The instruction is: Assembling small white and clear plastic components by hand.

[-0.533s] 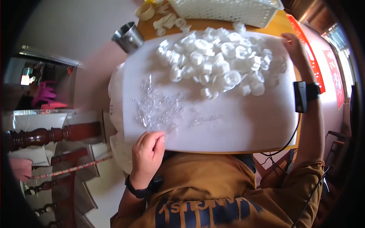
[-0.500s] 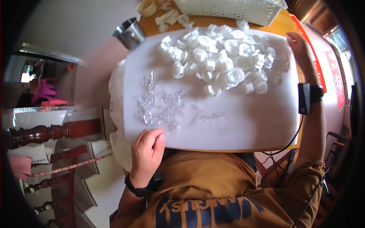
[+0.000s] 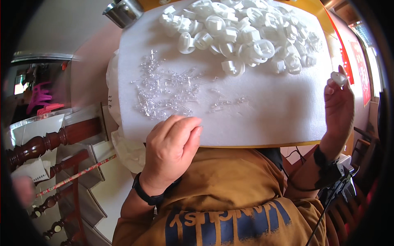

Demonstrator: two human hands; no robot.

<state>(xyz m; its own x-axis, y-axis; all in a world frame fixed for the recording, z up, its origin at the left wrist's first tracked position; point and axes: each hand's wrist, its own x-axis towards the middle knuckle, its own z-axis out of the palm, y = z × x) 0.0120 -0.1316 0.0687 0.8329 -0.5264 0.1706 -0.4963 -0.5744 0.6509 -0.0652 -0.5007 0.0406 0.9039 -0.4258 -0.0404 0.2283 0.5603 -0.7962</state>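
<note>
My right hand is raised off the right edge of a white foam sheet, its fingers closed on a small round white plastic part. Over the sheet's near edge, my left hand has its thumb and fingers pressed together; what they hold, if anything, is hidden. Just beyond it lies a loose heap of small clear pieces with thin legs, with several more spread to their right. A large pile of white plastic parts, round discs with square blocks, covers the far side of the sheet.
A metal cup stands at the far left corner. White bags hang by the sheet's left edge. A black cable runs near my right wrist. At the far left, another person's blurred hand is beside a patterned stick and wooden railing.
My right hand has come back toward me from the far right edge, now holding a white plastic part. My left hand has moved right. The whole view has shifted.
</note>
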